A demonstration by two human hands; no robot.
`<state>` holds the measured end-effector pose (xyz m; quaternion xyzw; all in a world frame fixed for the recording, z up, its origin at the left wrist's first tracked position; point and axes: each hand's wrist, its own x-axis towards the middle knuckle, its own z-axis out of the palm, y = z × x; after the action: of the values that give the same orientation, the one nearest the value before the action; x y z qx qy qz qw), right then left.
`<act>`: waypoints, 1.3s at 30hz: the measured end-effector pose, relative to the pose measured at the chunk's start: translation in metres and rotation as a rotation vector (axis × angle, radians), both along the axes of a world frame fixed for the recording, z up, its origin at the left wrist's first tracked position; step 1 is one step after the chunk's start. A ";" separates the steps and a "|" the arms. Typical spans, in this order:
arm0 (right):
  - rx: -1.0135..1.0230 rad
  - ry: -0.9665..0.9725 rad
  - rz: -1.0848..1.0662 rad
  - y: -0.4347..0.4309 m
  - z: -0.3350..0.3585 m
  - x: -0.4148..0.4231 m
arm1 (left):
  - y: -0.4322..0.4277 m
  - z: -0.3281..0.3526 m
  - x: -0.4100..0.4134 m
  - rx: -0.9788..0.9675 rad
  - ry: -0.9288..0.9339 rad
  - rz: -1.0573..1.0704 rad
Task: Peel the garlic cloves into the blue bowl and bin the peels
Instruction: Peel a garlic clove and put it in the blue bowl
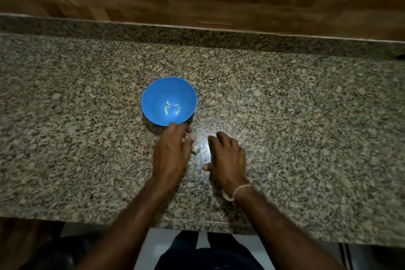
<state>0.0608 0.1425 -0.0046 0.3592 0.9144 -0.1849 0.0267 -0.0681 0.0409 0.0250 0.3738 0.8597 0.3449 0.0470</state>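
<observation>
The blue bowl is seen upright on the granite tabletop, and a few pale peeled cloves are counted lying in its bottom. The left hand is held just beside the bowl's near rim, its fingers bent downward. Something pale and papery is glimpsed at their tips, but blur is in the way, so whether it is pinched or only touched cannot be told. The right hand is laid palm-down on the tabletop with the thumb stuck out to the side. Its fingers are loosely curved, and nothing is seen grasped in them. Between the two hands a small pale lump is left on the stone; clove or husk cannot be made out.

The step is judged to be the clearing-up: peeling looks largely done, and scraps are being gathered. Next, the loose bits would have to be swept together and pinched up cleanly. No bin is shown, so a carry off the tabletop would be called for.
</observation>
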 end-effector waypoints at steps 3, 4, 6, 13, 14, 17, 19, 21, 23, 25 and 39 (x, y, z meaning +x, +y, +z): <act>-0.006 0.037 0.021 0.003 -0.002 0.002 | -0.002 -0.029 0.036 -0.065 -0.214 0.025; -0.015 0.051 0.030 0.004 -0.003 0.003 | 0.000 -0.036 0.038 -0.083 -0.231 0.050; -0.030 0.073 0.047 0.006 -0.004 0.006 | 0.006 -0.041 0.036 -0.114 -0.238 0.083; -0.819 0.607 -0.220 0.014 -0.005 0.028 | 0.008 -0.028 0.047 0.380 -1.215 0.347; -0.908 0.653 -0.259 0.014 0.000 0.029 | 0.007 -0.024 0.051 0.450 -1.335 0.335; -0.988 0.728 -0.267 0.013 0.014 0.035 | 0.004 -0.011 0.062 0.629 -1.506 0.312; -1.004 0.767 -0.271 0.014 0.022 0.037 | 0.004 -0.004 0.066 0.669 -1.521 0.311; -0.991 0.796 -0.269 0.014 0.026 0.039 | 0.004 0.000 0.069 0.678 -1.521 0.305; -0.976 0.821 -0.266 0.015 0.029 0.038 | 0.003 0.003 0.072 0.677 -1.522 0.296; -0.930 0.832 -0.239 0.015 0.033 0.038 | 0.003 0.006 0.074 0.663 -1.522 0.289; -0.796 0.818 -0.098 0.017 0.046 0.041 | 0.002 0.016 0.079 0.559 -1.388 0.270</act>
<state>0.1022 0.1594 0.0409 0.2625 0.6924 -0.6401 -0.2049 0.0112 0.0424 0.0414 -0.0393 0.5520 0.7085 0.4379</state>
